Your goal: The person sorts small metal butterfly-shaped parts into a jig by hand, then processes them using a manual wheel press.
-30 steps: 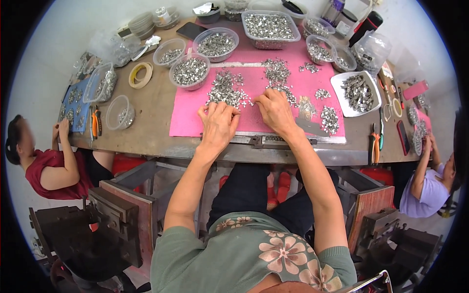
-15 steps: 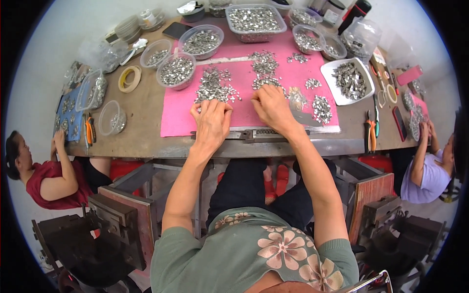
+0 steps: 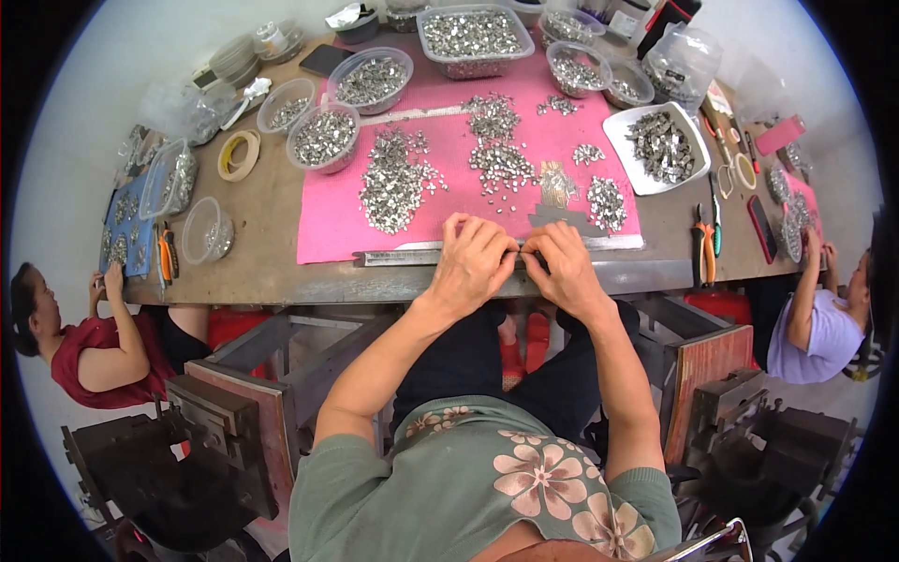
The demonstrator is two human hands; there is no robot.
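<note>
Along the pink mat (image 3: 328, 225), left hand (image 3: 471, 259) and right hand (image 3: 565, 267) curl, grip unclear, over a likely stiff bar (image 3: 403, 257), holdable endwise.

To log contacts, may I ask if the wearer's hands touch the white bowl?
No, left hand and right hand are by the table edge, left of the bowl.

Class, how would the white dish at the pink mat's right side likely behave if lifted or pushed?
The white dish would probably feel heavy for its size, being heaped with metallic-looking pieces. Pushed, it would likely slide rather than tip, since it looks wide and low. Tilted, it might spill, as the pieces appear to lie loose.
</note>
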